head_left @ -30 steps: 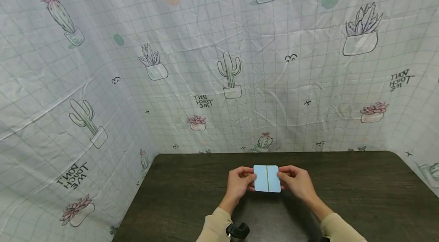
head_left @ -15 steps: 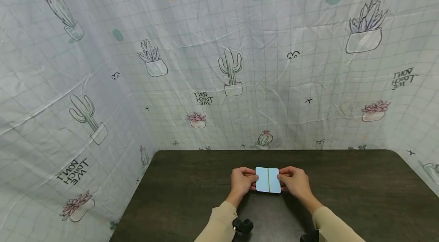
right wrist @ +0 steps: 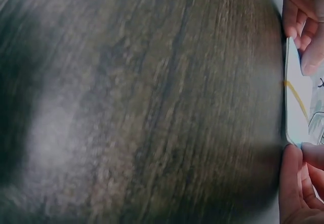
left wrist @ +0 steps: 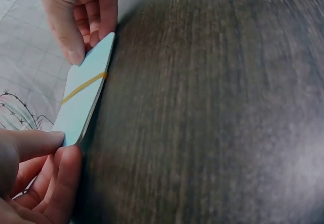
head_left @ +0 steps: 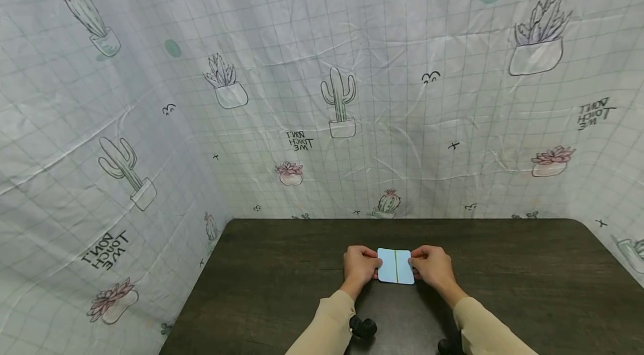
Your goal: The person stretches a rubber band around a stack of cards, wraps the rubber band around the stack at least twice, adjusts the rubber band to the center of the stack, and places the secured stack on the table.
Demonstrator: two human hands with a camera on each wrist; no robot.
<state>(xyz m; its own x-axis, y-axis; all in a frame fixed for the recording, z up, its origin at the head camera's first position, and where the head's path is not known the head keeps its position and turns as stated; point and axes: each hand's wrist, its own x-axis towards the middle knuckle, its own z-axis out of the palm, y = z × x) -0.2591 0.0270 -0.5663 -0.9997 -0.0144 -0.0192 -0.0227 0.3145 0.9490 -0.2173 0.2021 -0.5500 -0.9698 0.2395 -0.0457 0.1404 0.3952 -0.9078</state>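
Observation:
A small, thin light-blue pad [head_left: 387, 266] with rounded corners and a yellow band [left wrist: 83, 88] around its middle is held above the dark table. At its left edge, my left hand [head_left: 358, 265] pinches it, thumb on the face and fingers behind. My right hand [head_left: 434, 267] pinches the opposite edge in the same way. In the left wrist view the pad [left wrist: 88, 97] looks tilted, its layered side edge showing. The right wrist view shows the pad [right wrist: 296, 92] nearly edge-on at the far right. Its back is hidden.
The dark wood-grain table [head_left: 271, 282] spreads on both sides of the hands. Behind and to the left hangs a pale grid curtain [head_left: 282, 92] printed with cacti. Black wrist straps [head_left: 363, 327] sit over cream sleeves [head_left: 327, 324].
Both hands keep their grip on the pad. In the head view the left hand and the pad have shifted slightly right and down, while the scene has drifted a little upward.

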